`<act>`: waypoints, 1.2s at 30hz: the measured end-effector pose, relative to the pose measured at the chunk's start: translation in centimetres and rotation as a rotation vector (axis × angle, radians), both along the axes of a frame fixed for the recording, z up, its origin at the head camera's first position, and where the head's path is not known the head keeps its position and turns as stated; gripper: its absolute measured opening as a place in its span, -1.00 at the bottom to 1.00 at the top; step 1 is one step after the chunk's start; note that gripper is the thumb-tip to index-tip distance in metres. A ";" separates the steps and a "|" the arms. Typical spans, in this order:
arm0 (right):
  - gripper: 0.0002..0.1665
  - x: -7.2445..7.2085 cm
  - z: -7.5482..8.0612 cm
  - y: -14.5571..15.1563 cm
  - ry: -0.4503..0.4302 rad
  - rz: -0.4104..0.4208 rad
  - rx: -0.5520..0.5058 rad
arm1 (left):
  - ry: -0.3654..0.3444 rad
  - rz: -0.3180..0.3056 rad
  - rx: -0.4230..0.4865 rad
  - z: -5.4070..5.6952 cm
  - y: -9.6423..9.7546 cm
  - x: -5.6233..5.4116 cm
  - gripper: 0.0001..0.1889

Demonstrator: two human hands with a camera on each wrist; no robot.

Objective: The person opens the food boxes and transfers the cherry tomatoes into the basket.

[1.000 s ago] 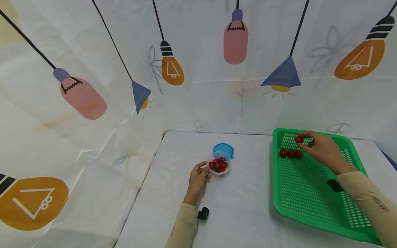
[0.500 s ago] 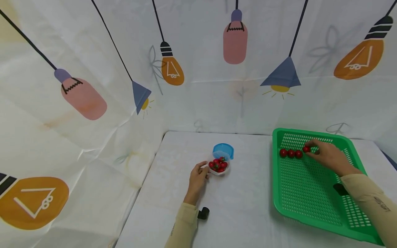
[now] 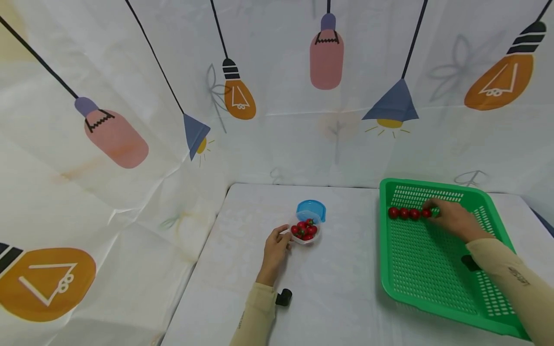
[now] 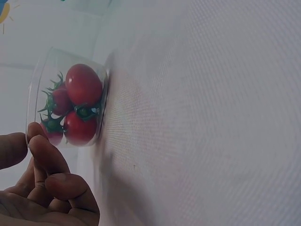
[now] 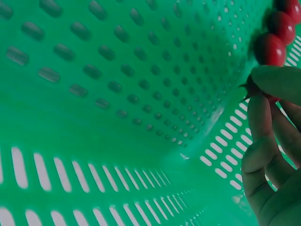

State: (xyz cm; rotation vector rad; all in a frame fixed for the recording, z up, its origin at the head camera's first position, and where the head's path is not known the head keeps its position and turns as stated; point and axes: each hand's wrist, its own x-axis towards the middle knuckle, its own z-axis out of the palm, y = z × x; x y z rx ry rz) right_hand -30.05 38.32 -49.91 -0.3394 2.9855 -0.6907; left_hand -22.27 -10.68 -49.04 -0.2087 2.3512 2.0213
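Note:
My left hand (image 3: pixel 275 250) pinches the rim of a small clear plastic tub (image 4: pixel 43 70) between thumb and fingertip, as the left wrist view shows. Several red cherry tomatoes (image 4: pixel 83 84) with green stems lie in the tub. A blue lid (image 3: pixel 312 206) stands open at its far side. Over the green basket (image 3: pixel 424 274) on the right, my right hand (image 3: pixel 453 220) pinches another cherry tomato (image 3: pixel 426 213) at the end of a row. Three cherry tomatoes (image 3: pixel 404 213) sit in that row on the basket floor; the fingers partly hide the held one.
A white cloth covers the table (image 3: pixel 337 288). The basket's raised green rim (image 3: pixel 384 240) surrounds the row. Behind the table hangs a white backdrop (image 3: pixel 285 144) printed with lamps and bulbs. Each wrist carries a small black camera (image 3: pixel 283 297).
My right hand has lowered its cherry tomato from above the row to the row's right end, then shifted slightly left toward the others. My left hand and the tub have stayed put.

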 end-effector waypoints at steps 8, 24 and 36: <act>-0.51 0.0 -0.3 0.2 -0.025 -0.007 -0.003 | -0.005 -0.001 0.007 0.3 0.1 0.1 -0.59; -0.52 0.4 1.1 -1.3 0.033 0.012 -0.106 | -0.005 0.027 0.008 -4.8 -0.7 -1.9 -0.61; -0.59 0.8 5.1 -6.6 0.235 0.041 -0.160 | -0.027 0.059 0.024 -4.7 -0.4 -1.9 -0.57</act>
